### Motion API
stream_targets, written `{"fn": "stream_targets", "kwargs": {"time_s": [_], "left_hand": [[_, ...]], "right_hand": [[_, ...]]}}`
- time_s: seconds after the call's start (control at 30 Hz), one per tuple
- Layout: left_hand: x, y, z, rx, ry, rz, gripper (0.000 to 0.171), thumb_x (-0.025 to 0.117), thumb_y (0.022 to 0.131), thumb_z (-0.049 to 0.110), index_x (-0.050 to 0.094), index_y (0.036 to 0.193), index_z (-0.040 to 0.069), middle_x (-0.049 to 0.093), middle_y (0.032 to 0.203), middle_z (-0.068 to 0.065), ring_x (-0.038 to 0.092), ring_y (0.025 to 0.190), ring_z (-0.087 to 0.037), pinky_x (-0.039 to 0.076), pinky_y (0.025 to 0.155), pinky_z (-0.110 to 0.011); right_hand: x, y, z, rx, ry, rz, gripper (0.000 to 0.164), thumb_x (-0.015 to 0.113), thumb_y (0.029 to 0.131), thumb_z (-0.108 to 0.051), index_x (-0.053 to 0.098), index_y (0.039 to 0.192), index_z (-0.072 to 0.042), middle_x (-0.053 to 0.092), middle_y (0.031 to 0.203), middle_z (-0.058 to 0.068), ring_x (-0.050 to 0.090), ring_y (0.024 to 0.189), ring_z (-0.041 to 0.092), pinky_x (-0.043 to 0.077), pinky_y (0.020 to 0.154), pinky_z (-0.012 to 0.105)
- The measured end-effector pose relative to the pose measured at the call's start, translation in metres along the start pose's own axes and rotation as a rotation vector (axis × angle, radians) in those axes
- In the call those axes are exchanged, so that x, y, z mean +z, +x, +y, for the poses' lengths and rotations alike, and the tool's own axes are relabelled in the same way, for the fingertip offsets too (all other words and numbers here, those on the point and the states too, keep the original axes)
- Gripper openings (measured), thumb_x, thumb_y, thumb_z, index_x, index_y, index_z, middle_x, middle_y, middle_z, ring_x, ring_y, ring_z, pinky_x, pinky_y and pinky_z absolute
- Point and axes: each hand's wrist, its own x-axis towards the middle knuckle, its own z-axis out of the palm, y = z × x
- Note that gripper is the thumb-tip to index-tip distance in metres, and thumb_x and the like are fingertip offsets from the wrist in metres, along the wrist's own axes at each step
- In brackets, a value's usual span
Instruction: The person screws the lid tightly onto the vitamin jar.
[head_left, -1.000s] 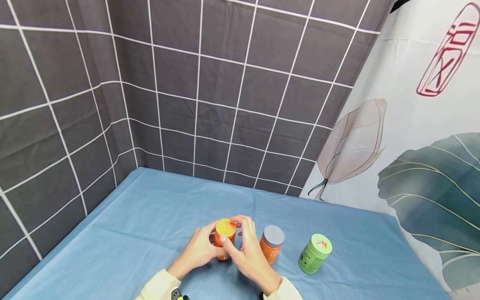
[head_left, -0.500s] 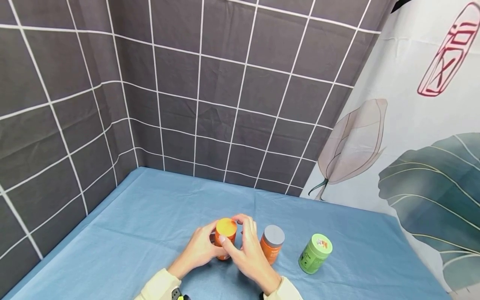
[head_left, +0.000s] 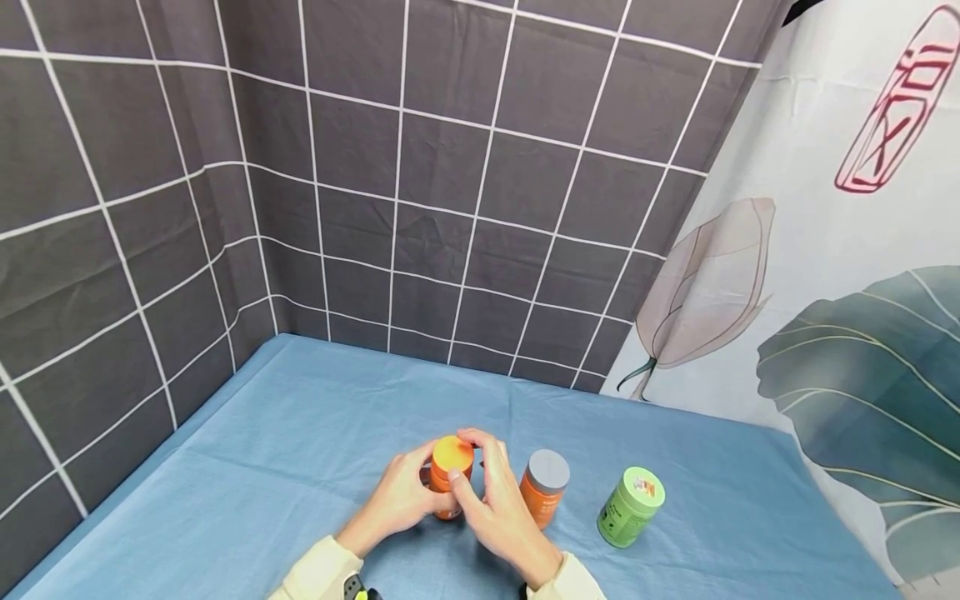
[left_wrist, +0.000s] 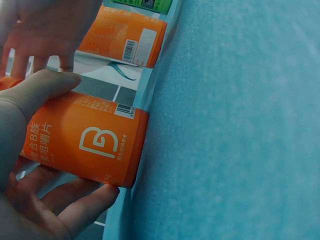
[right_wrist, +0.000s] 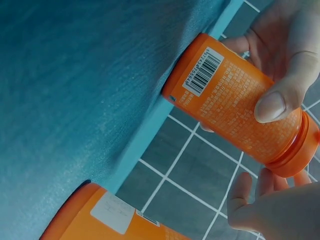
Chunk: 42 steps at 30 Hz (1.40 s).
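Note:
An orange plastic supplement bottle (left_wrist: 97,135) with a screw lid (head_left: 452,452) stands upright on the blue cloth in the head view. My left hand (head_left: 401,500) grips the bottle's body, thumb on the near side and fingers round the far side. At the lid, my right hand (head_left: 495,508) pinches with its thumb in front and fingers behind. In the right wrist view, the left thumb presses the printed label below a barcode, and the right fingers (right_wrist: 265,186) touch the lid's edge.
Just right of the hands stands a second orange bottle (head_left: 542,500) with a grey lid. Further right is a green bottle (head_left: 630,508). All are on the blue cloth-covered table (head_left: 322,417), backed by a dark gridded curtain (head_left: 442,250).
The right thumb has slid a little to the right along the lid's near side, and the fingertips behind it have shifted slightly left. The left hand and the bottle stay in place.

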Motion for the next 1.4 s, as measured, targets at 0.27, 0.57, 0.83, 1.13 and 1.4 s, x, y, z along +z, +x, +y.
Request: {"fn": "stream_targets", "kwargs": {"time_s": [0.27, 0.57, 0.83, 1.13, 1.4], "left_hand": [[0.0000, 0.0004, -0.0005, -0.004, -0.003, 0.003, 0.068, 0.081, 0.062, 0.034, 0.055, 0.122, 0.016, 0.063, 0.101, 0.007, 0.057, 0.087, -0.008, 0.047, 0.079, -0.032], [-0.0004, 0.0003, 0.0000, -0.016, 0.010, -0.006, 0.069, 0.080, 0.062, 0.040, 0.055, 0.122, 0.016, 0.063, 0.103, 0.007, 0.056, 0.088, -0.009, 0.045, 0.083, -0.037], [-0.0010, 0.0003, 0.0000, 0.005, 0.017, 0.012, 0.067, 0.080, 0.062, 0.042, 0.056, 0.120, 0.020, 0.063, 0.102, 0.011, 0.056, 0.087, -0.007, 0.045, 0.082, -0.034], [0.0000, -0.0003, 0.0000, 0.003, 0.001, 0.009, 0.065, 0.081, 0.062, 0.035, 0.056, 0.119, 0.017, 0.063, 0.098, 0.009, 0.057, 0.085, -0.007, 0.047, 0.077, -0.029], [0.0003, 0.0002, 0.0000, 0.001, -0.033, -0.007, 0.064, 0.080, 0.064, 0.033, 0.055, 0.121, 0.015, 0.064, 0.099, 0.007, 0.059, 0.085, -0.008, 0.048, 0.077, -0.027]], "right_hand": [[0.0002, 0.0006, -0.0013, 0.036, -0.001, 0.016, 0.039, 0.056, 0.090, -0.033, 0.042, 0.124, -0.019, 0.044, 0.124, -0.008, 0.039, 0.111, 0.009, 0.037, 0.088, 0.034], [0.0018, 0.0010, 0.0002, 0.016, -0.023, 0.044, 0.035, 0.058, 0.089, -0.034, 0.045, 0.117, -0.019, 0.045, 0.121, -0.008, 0.039, 0.108, 0.010, 0.037, 0.084, 0.032], [0.0026, 0.0011, 0.0002, 0.029, -0.037, 0.047, 0.035, 0.057, 0.089, -0.038, 0.044, 0.116, -0.020, 0.043, 0.121, -0.009, 0.037, 0.107, 0.012, 0.036, 0.085, 0.032], [0.0023, 0.0006, 0.0022, -0.023, -0.039, 0.057, 0.034, 0.053, 0.092, -0.027, 0.042, 0.121, -0.014, 0.041, 0.130, -0.004, 0.037, 0.114, 0.018, 0.036, 0.088, 0.035], [0.0013, 0.0006, 0.0028, -0.033, 0.002, 0.021, 0.034, 0.048, 0.093, -0.017, 0.041, 0.126, -0.015, 0.045, 0.129, 0.003, 0.040, 0.114, 0.015, 0.035, 0.089, 0.035]]}}
